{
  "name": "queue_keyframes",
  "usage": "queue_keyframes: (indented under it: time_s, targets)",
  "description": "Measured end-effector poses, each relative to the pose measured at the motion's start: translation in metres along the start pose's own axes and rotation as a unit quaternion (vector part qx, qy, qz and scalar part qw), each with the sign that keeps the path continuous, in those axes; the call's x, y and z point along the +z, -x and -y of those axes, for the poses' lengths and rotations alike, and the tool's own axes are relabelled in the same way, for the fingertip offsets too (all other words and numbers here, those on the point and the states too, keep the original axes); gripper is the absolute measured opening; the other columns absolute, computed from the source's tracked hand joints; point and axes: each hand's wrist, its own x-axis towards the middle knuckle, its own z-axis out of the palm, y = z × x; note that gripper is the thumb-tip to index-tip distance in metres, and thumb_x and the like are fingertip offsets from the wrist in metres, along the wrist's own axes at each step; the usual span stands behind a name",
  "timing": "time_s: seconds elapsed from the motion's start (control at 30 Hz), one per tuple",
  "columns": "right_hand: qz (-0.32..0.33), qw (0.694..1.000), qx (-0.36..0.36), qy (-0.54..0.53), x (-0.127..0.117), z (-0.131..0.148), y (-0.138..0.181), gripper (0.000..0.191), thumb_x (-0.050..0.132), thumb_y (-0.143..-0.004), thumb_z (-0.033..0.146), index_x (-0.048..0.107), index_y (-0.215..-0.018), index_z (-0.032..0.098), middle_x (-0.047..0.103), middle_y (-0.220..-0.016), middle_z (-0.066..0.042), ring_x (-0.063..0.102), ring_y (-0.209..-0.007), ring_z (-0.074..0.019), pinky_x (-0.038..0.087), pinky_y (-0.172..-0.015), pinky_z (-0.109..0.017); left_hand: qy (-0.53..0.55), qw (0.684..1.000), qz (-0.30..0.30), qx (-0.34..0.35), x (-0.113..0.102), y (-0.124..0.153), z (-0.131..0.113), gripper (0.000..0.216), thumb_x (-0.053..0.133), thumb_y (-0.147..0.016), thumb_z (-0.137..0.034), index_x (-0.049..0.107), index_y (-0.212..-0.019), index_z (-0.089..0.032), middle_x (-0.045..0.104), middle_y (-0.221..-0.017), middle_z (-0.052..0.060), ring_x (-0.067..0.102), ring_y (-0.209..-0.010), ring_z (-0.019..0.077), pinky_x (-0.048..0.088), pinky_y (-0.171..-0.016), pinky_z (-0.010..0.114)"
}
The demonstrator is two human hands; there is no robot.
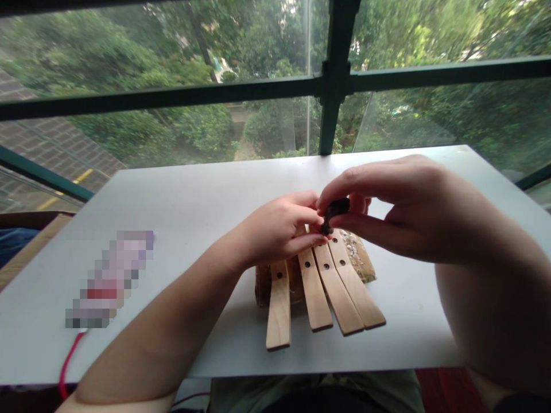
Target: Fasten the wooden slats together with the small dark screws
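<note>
My right hand (387,206) pinches a small dark object (337,210) between thumb and fingers, above the middle of the table. From the other side, the closed fingertips of my left hand (293,223) meet its lower end, so both hands are on it. Its kind cannot be made out. Below my hands, several flat pale wooden handles (316,298) with dark round spots fan out toward me. Their far ends are hidden under my hands. They lie across a brownish, speckled block or packet (365,264), partly covered.
The white table (224,195) reaches to a window with dark green bars (258,89). On the left lies a blurred-out, phone-like item (114,275) with a red cord (68,361). A cardboard box (41,246) stands beyond the table's left edge.
</note>
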Motion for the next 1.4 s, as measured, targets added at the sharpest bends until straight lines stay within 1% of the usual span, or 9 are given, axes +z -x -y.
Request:
queue_keyframes:
  time_s: [0.17,0.33,0.53,0.77,1.0,1.1,1.23,1.27,1.4]
  targets:
    - [-0.006,1.0,0.017,-0.004,0.002,0.0,-0.001,0.008,0.068,-0.087,0.022,0.069,-0.091,0.016,0.064,-0.073,0.003,0.057,-0.06,-0.0069,0.043,-0.059,-0.022,0.012,1.0,-0.006,-0.002,0.0,0.0,-0.002,0.015,0.063,-0.092,-0.027,0.073,-0.094,-0.017,0.066,-0.106,0.005,0.062,-0.1,0.0139,0.05,-0.09,0.023]
    - [-0.003,0.999,0.012,-0.031,0.006,0.001,-0.003,0.011,0.071,-0.087,0.027,0.068,-0.089,0.016,0.06,-0.071,0.003,0.052,-0.062,-0.0082,0.041,-0.06,-0.024,0.004,1.0,-0.008,0.015,0.001,0.0,-0.001,0.014,0.062,-0.093,-0.028,0.072,-0.091,-0.018,0.066,-0.101,0.005,0.062,-0.098,0.0153,0.051,-0.087,0.025]
    - [0.006,0.999,0.002,-0.038,0.01,0.005,-0.006,0.009,0.071,-0.088,0.025,0.069,-0.09,0.017,0.056,-0.072,0.002,0.048,-0.065,-0.0103,0.04,-0.061,-0.026,-0.016,0.997,-0.052,0.058,0.005,-0.001,0.0,0.011,0.06,-0.093,-0.024,0.069,-0.092,-0.019,0.064,-0.09,0.005,0.064,-0.099,0.0174,0.052,-0.086,0.027]
    - [0.001,0.999,0.008,-0.041,0.008,0.003,-0.004,0.013,0.069,-0.089,0.028,0.069,-0.091,0.015,0.058,-0.074,0.002,0.05,-0.066,-0.0092,0.042,-0.061,-0.025,-0.018,0.999,-0.016,0.03,0.002,-0.001,-0.002,0.014,0.06,-0.093,-0.025,0.069,-0.087,-0.017,0.068,-0.102,0.006,0.064,-0.099,0.017,0.052,-0.088,0.027]
    - [-0.001,0.999,0.011,-0.031,0.008,0.001,-0.003,0.011,0.068,-0.09,0.026,0.068,-0.091,0.015,0.06,-0.073,0.002,0.052,-0.064,-0.0085,0.043,-0.06,-0.025,-0.008,0.999,-0.019,0.03,0.003,-0.002,0.0,0.017,0.059,-0.094,-0.027,0.07,-0.085,-0.017,0.068,-0.103,0.006,0.063,-0.098,0.0156,0.051,-0.087,0.026]
    - [0.011,0.999,0.004,-0.029,0.006,-0.002,-0.002,0.012,0.065,-0.09,0.023,0.068,-0.099,0.015,0.065,-0.079,0.001,0.056,-0.066,-0.0095,0.046,-0.062,-0.025,0.003,0.999,-0.022,0.031,0.002,-0.002,-0.001,0.015,0.06,-0.094,-0.026,0.071,-0.088,-0.017,0.069,-0.106,0.006,0.064,-0.101,0.0159,0.051,-0.089,0.026]
    - [0.014,0.998,-0.021,-0.065,-0.002,-0.002,0.001,0.032,0.058,-0.087,0.008,0.064,-0.118,0.014,0.072,-0.1,-0.004,0.065,-0.078,-0.0112,0.053,-0.071,-0.025,-0.009,1.0,-0.004,0.004,0.0,-0.001,-0.002,0.013,0.063,-0.091,-0.026,0.075,-0.094,-0.02,0.07,-0.11,0.005,0.064,-0.107,0.0187,0.051,-0.093,0.03]
    - [0.008,0.997,-0.027,-0.071,-0.003,-0.001,0.002,0.032,0.057,-0.087,0.007,0.064,-0.117,0.014,0.073,-0.102,-0.004,0.066,-0.081,-0.012,0.054,-0.073,-0.026,-0.009,1.0,0.0,0.001,-0.001,-0.001,-0.003,0.014,0.063,-0.091,-0.027,0.076,-0.094,-0.02,0.071,-0.109,0.005,0.064,-0.106,0.0188,0.052,-0.093,0.03]
    - [-0.004,0.998,-0.026,-0.064,-0.005,0.001,0.004,0.017,0.059,-0.091,0.013,0.069,-0.105,0.017,0.075,-0.097,-0.005,0.069,-0.084,-0.0156,0.056,-0.075,-0.029,0.001,1.0,-0.002,-0.004,0.0,0.0,-0.003,0.018,0.061,-0.093,-0.03,0.076,-0.093,-0.02,0.071,-0.107,0.005,0.066,-0.104,0.0173,0.053,-0.093,0.028]
